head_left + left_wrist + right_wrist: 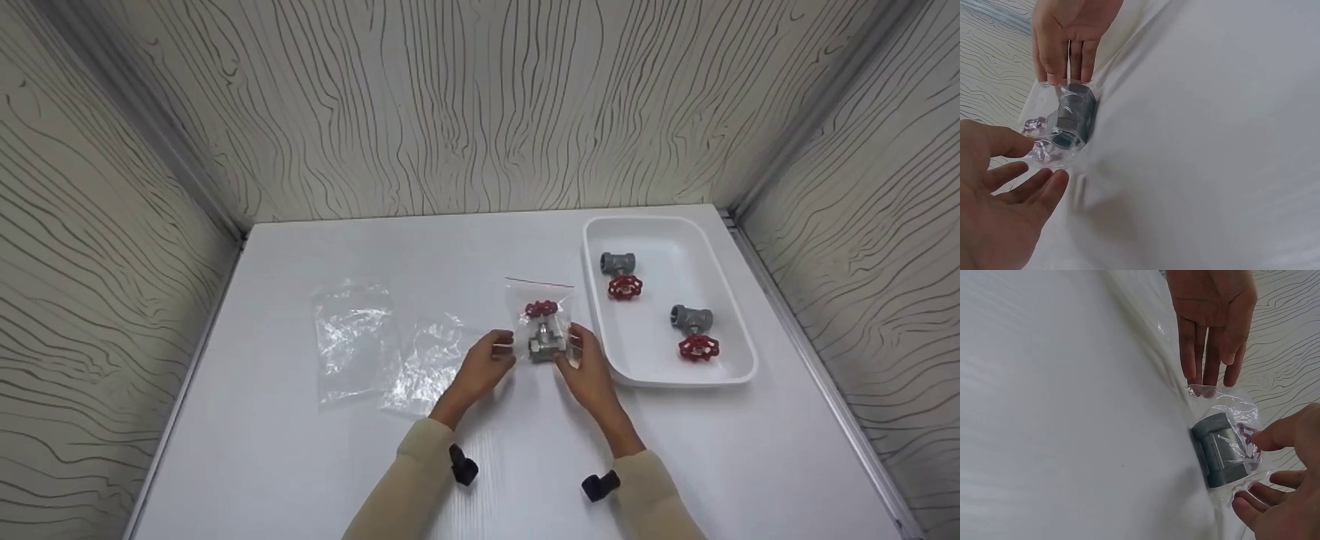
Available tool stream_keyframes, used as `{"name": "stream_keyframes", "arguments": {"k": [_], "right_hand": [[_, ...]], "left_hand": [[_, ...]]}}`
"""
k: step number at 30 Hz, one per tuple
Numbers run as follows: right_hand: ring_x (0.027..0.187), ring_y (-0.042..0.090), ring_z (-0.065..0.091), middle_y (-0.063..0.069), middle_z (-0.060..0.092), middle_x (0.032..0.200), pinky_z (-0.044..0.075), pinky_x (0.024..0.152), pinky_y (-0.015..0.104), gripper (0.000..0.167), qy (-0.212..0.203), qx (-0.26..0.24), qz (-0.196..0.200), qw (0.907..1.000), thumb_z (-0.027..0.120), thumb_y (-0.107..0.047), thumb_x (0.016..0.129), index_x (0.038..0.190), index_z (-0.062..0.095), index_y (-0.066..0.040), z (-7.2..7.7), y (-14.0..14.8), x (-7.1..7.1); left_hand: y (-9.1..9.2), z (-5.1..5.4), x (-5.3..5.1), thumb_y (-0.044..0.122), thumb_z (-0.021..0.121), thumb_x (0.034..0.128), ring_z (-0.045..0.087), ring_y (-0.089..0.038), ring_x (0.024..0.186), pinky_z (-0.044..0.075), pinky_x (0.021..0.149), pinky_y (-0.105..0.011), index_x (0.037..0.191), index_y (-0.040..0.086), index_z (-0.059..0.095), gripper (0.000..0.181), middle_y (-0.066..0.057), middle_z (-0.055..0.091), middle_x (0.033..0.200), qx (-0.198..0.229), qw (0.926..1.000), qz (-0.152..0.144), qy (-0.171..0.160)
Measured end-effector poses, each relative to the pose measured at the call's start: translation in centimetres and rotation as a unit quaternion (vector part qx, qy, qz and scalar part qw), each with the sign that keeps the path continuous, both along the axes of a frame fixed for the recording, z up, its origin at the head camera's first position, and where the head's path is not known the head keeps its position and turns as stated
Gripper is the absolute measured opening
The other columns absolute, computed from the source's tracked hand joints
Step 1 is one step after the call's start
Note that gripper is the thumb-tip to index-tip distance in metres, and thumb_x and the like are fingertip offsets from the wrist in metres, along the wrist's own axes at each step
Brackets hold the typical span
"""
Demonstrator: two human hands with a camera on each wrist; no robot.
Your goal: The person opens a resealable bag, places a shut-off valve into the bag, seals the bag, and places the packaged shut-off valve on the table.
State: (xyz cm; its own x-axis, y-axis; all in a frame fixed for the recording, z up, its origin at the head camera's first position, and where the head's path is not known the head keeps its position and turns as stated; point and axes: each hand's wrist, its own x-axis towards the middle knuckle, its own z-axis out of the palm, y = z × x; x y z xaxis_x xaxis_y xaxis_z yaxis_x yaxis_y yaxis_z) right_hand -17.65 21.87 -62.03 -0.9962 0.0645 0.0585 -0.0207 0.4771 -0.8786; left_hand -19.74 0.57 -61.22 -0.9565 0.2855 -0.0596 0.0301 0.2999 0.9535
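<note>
A grey valve with a red handwheel (544, 337) lies inside a clear zip bag (517, 296) with a red seal line at its far end. My left hand (486, 369) is at the bag's left edge, fingers fairly straight. My right hand (591, 373) holds the right side, its thumb over the valve body and its fingers around the bag's edge. In the left wrist view the bagged valve (1075, 115) sits between both hands. The right wrist view shows the valve body (1220, 450) through the plastic, with the handwheel partly hidden by my thumb.
To the right stands a white tray (604, 352) with two similar valves, one valve (619, 276) towards the back and another valve (695, 331) nearer the front. Left of my hands lie a flat clear bag (352, 345) and a second clear bag (429, 367). Patterned walls enclose the white table (247, 450).
</note>
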Motion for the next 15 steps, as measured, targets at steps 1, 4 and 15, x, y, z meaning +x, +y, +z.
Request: {"name": "stream_keyframes", "arguments": {"k": [1,4,15], "right_hand": [[0.142,0.050,0.050,0.032,0.048,0.153,0.043,0.121,0.058,0.061,0.001,0.000,-0.001,1.0000,0.066,0.001,0.100,0.153,0.039,0.008,0.2,-0.1,0.1],[0.142,0.050,0.050,0.032,0.045,0.154,0.044,0.121,0.058,0.060,0.007,0.004,-0.006,0.9999,0.065,0.001,0.100,0.153,0.039,0.008,0.7,-0.3,0.6],[0.125,0.038,0.064,0.021,0.061,0.136,0.057,0.105,0.048,0.041,0.035,0.012,-0.022,0.9991,0.064,0.006,0.098,0.139,0.056,0.003,2.8,-2.1,2.1]], "left_hand": [[-0.2,0.1,0.1,0.002,0.062,0.1024,0.065,-0.042,0.131,0.056,0.110,-0.050,0.142,-0.007,0.056,0.041,-0.027,0.062,0.143,0.002,1.0000,-0.002,-0.002],[-0.9,0.3,0.4,0.004,0.061,0.1036,0.066,-0.040,0.130,0.059,0.106,-0.046,0.141,-0.005,0.057,0.038,-0.024,0.062,0.143,0.008,0.9999,-0.001,-0.009],[-4.1,1.6,1.3,0.002,0.059,0.1043,0.069,-0.038,0.122,0.058,0.104,-0.049,0.129,-0.004,0.065,0.026,-0.022,0.068,0.131,0.018,0.9979,0.020,0.060]]}}
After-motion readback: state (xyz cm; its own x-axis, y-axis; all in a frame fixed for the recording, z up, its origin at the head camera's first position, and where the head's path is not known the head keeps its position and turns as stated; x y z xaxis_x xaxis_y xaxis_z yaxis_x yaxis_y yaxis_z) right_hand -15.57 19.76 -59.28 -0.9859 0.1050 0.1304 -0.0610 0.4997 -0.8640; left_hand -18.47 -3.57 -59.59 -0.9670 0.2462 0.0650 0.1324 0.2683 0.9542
